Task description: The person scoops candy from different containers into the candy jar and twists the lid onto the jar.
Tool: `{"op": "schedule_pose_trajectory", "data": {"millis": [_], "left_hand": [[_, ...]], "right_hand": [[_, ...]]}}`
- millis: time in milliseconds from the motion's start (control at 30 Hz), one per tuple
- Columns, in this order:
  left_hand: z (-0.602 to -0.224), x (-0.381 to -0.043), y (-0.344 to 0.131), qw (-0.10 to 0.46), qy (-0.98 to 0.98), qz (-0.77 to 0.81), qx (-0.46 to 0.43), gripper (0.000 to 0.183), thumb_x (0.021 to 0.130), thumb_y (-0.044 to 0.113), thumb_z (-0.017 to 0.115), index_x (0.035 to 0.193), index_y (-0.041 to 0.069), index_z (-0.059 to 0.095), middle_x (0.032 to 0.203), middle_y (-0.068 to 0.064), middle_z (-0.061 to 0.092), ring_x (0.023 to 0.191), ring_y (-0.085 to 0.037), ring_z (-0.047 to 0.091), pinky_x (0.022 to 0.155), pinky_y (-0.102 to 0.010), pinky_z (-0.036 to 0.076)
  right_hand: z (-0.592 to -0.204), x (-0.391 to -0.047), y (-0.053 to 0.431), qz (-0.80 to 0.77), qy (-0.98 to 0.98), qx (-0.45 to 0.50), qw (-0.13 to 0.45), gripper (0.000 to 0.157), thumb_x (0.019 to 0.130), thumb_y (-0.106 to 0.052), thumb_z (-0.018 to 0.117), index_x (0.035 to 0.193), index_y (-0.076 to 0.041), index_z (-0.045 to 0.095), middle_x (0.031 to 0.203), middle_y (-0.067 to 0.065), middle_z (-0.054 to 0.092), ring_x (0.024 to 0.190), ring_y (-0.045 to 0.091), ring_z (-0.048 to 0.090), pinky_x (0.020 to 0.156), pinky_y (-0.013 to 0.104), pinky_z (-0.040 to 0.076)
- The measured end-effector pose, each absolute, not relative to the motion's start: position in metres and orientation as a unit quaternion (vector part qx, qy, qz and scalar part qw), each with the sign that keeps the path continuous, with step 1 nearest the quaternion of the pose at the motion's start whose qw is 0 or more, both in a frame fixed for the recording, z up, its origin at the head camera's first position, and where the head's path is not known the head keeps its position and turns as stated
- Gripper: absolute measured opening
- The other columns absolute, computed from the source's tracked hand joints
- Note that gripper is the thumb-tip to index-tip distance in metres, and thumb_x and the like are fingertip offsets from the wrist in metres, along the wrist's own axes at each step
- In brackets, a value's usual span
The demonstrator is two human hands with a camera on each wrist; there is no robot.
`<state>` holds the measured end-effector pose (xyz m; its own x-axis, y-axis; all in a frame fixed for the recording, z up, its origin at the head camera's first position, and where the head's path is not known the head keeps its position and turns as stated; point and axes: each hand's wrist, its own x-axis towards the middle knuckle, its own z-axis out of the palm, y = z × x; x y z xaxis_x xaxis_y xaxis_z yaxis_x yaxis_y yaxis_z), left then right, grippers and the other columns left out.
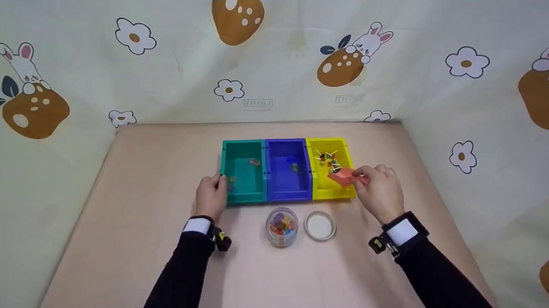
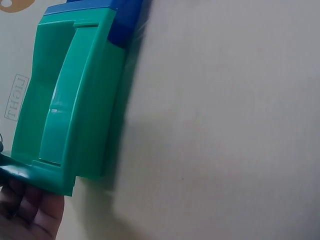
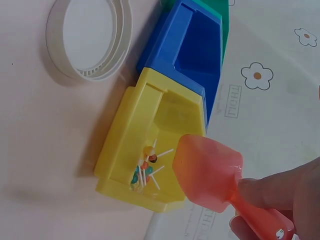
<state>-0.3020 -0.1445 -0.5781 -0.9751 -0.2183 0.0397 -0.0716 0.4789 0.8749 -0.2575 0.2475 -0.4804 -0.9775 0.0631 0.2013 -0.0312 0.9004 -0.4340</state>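
My right hand pinches the handle of a small coral-red scoop between thumb and fingers. The scoop's blade hangs over the yellow bin, where several tiny lollipop-like pieces with white sticks lie. At the far left of the joined row, my left hand grips the end wall of the green bin, thumb at the rim and fingers outside. Between them is the blue bin, with a few small translucent pieces inside. A few more small pieces lie in the green bin.
In front of the bins stands a clear jar of colourful translucent pieces, uncovered. Its round white lid lies to its right on the pale tabletop. A patterned cloth wall rises behind and along both sides of the table.
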Motion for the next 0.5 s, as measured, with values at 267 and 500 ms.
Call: {"op": "schedule_pose_trajectory", "data": {"millis": [267,500], "left_hand": [[-0.628,-0.328,-0.159,0.105,-0.859,-0.497,0.066,0.043,0.114,0.032,0.054,0.121,-0.003,0.079,0.086,-0.006,0.051,0.076,-0.02,0.044,0.068,-0.033,0.04],[-0.618,-0.322,-0.155,0.112,-0.845,-0.519,0.063,0.044,0.113,0.027,0.054,0.074,0.008,0.057,0.083,-0.01,0.048,0.075,-0.025,0.044,0.068,-0.039,0.038]], "right_hand": [[-0.488,-0.278,0.241,0.199,-0.979,-0.012,0.042,0.023,0.101,-0.021,0.078,0.118,-0.007,0.083,0.104,0.019,0.07,0.095,0.036,0.06,0.084,0.046,0.05],[-0.491,-0.291,0.228,0.18,-0.983,-0.022,-0.013,0.032,0.104,-0.029,0.076,0.109,0.001,0.084,0.104,0.022,0.072,0.095,0.035,0.065,0.09,0.05,0.057]]}}
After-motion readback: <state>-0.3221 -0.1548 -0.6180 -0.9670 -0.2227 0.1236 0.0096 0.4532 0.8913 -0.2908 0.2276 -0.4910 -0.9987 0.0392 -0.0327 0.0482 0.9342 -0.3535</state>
